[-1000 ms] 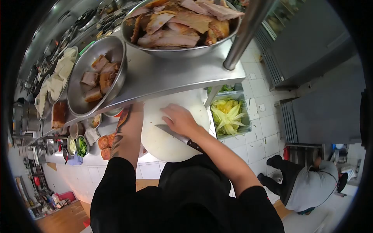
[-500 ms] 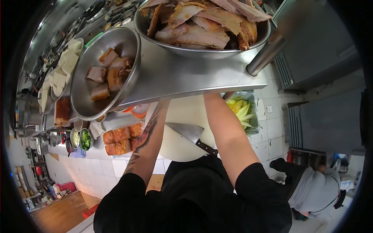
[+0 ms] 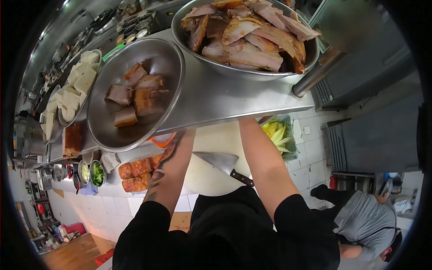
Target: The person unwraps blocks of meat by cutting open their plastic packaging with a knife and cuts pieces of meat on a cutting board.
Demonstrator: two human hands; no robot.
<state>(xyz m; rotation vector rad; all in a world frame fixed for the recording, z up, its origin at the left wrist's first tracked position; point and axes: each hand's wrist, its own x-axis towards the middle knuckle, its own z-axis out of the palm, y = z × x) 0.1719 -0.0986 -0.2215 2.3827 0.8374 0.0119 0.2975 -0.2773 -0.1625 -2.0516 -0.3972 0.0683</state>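
Observation:
Both my forearms reach forward under a steel shelf [image 3: 243, 101], which hides my left hand and my right hand, so what they hold or touch does not show. Between the forearms a cleaver [image 3: 219, 161] with a dark riveted handle lies flat on a pale round-edged cutting board [image 3: 202, 182], with neither hand near the part I can see. Left of my left forearm are browned slabs of roast meat [image 3: 135, 170], partly covered by that arm.
On the shelf stand a steel bowl [image 3: 100, 121] of meat chunks and a larger bowl [image 3: 252, 75] heaped with sliced meat. White tofu-like blocks [image 3: 74, 96] sit at left. Leafy vegetables [image 3: 278, 134] fill a bin at right. A person in grey [image 3: 366, 218] bends over at lower right.
The view has shifted, so the shelf and bowls appear lower and further right. My forearms keep nearly the same pose, and the cleaver stays on the board. The person in grey has moved slightly.

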